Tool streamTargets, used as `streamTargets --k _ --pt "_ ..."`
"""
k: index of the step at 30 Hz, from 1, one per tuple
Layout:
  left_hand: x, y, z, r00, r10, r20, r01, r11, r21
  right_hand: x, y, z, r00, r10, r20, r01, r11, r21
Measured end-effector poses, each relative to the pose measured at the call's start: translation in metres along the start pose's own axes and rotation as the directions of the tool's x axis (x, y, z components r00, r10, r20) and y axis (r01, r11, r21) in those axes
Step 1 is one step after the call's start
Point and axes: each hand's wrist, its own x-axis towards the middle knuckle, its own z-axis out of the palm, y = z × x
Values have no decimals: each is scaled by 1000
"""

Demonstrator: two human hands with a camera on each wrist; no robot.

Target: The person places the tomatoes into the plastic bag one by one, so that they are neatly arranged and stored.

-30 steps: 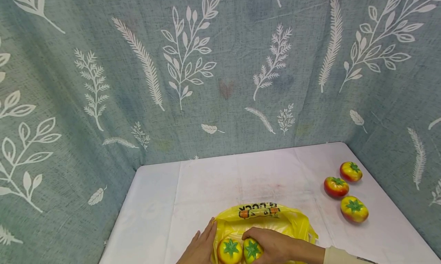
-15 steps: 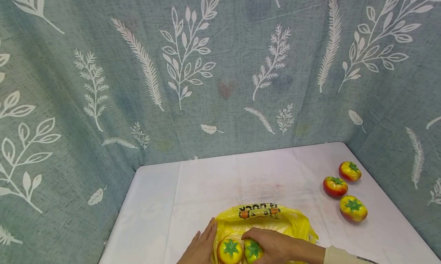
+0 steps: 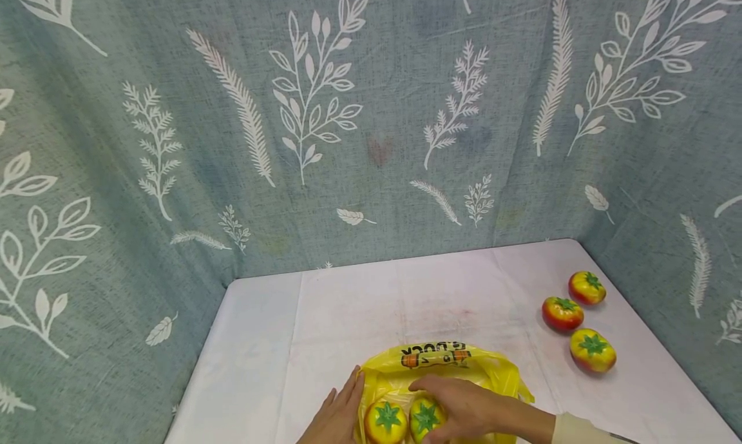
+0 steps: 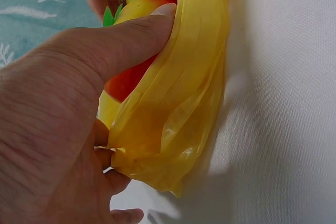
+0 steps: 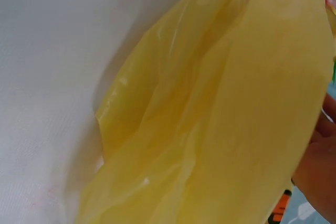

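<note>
An open yellow plastic bag (image 3: 435, 356) lies at the table's front edge. Inside it, two red-and-yellow toy tomatoes with green star-shaped tops sit side by side, a left tomato (image 3: 386, 422) and a right tomato (image 3: 426, 418). My left hand (image 3: 341, 410) holds the bag's left side; in the left wrist view its thumb (image 4: 142, 32) lies over the rim against a tomato, fingers outside. My right hand (image 3: 464, 402) reaches into the bag, fingers and thumb spread loosely about the right tomato. Yellow film hides most of that hand's work in the right wrist view.
Three more toy tomatoes rest at the table's right side: a far one (image 3: 587, 288), a middle one (image 3: 562, 314) and a near one (image 3: 592, 351). A white cloth covers the table (image 3: 348, 315). Leaf-patterned curtains (image 3: 377, 122) enclose its back and sides.
My right hand has loosened and shifted slightly, and more of the right tomato shows beneath it. The left hand and the bag have stayed put.
</note>
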Motion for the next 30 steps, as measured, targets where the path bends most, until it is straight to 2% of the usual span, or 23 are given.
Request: streamTargets --k 5,12,15,21,26,30 --pt "-1 -1 0 1000 22 -12 -22 1000 -4 -3 0 -7 998 68 15 -69 996 48" --pt "-1 -1 -1 999 27 -19 -27 1000 -12 -12 -1 -15 998 45 -45 -44 999 33" --pt "-1 -1 -1 1000 21 -15 -21 1000 -15 -15 -2 -22 998 39 -51 -36 998 59" --pt "-1 -2 1 1000 25 -12 -25 1000 -9 -22 -4 -43 993 22 -117 -10 995 103" --pt "-1 -1 0 1000 1 1 -1 1000 -11 -31 -4 -67 982 99 -162 -73 984 162" --pt "0 1 0 999 -32 23 32 999 -14 -41 4 -83 965 131 -229 -84 975 206"
